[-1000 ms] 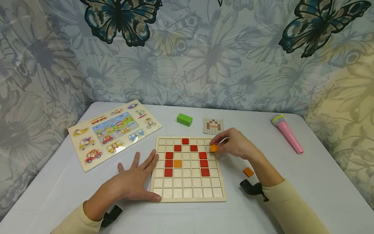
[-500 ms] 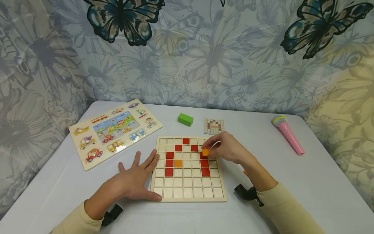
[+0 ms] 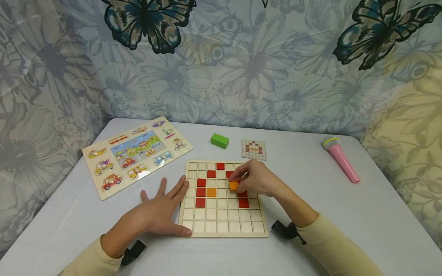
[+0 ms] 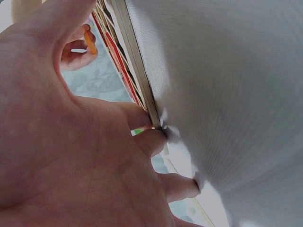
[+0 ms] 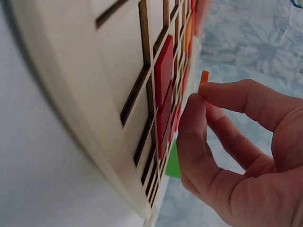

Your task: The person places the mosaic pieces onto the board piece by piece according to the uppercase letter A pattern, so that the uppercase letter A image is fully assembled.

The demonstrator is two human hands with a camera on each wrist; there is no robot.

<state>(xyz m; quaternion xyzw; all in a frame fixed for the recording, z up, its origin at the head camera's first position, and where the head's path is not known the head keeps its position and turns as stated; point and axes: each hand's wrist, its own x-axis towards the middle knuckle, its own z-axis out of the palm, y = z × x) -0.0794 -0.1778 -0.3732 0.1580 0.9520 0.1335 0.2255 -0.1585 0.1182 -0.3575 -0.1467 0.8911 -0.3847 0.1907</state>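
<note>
My right hand point(image 3: 256, 178) pinches an orange square tile point(image 3: 233, 186) between thumb and fingers, close over the wooden grid board point(image 3: 222, 227). In the right wrist view only a corner of the orange tile point(image 5: 204, 76) shows past the fingertips. Red tiles point(image 3: 201, 183) sit in several of the board's cells, and another orange tile point(image 3: 211, 192) lies in a cell left of the middle. Fingers spread, my left hand point(image 3: 159, 214) rests at the board's left edge. Its fingertips touch the board's side point(image 4: 142, 71) in the left wrist view.
Behind the board stand a green block point(image 3: 220, 141) and a small card point(image 3: 253, 149) with a printed grid pattern. A vehicle picture puzzle point(image 3: 138, 157) lies at the back left. A pink toy microphone point(image 3: 342, 159) lies to the right on the white tablecloth point(image 3: 310, 153).
My right hand has carried the orange tile leftward from the board's right edge, over the red tiles, toward the middle columns. The loose orange tile at right is now hidden. The left hand stays put.
</note>
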